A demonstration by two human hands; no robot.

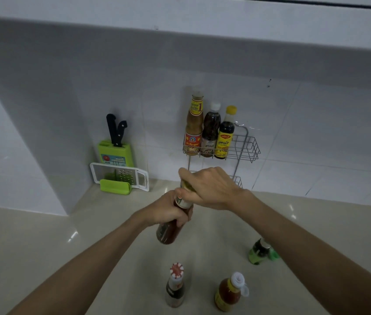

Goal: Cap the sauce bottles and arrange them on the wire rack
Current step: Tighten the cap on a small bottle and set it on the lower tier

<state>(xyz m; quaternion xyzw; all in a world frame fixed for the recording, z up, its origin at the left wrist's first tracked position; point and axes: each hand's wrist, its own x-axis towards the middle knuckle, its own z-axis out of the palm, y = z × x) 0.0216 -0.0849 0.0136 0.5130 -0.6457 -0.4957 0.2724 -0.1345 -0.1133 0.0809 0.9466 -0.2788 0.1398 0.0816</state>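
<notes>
I hold a dark red sauce bottle [168,231] tilted above the counter. My left hand [168,211] grips its body. My right hand [209,189] is closed over its top, hiding the cap. The wire rack [247,147] hangs on the tiled wall and carries three capped bottles: a tall brown one [194,126], a dark one with a white cap [210,130] and a dark one with a yellow cap [225,135]. On the counter stand a red-capped bottle [175,287], an orange bottle with its white flip cap open [229,294] and a green-labelled bottle [260,251].
A green knife block with two black-handled knives [115,151] and a white grater [121,177] stand in the back left corner. The rack's right side and a lower tier [236,180] show bare wire. A white wall juts out at left.
</notes>
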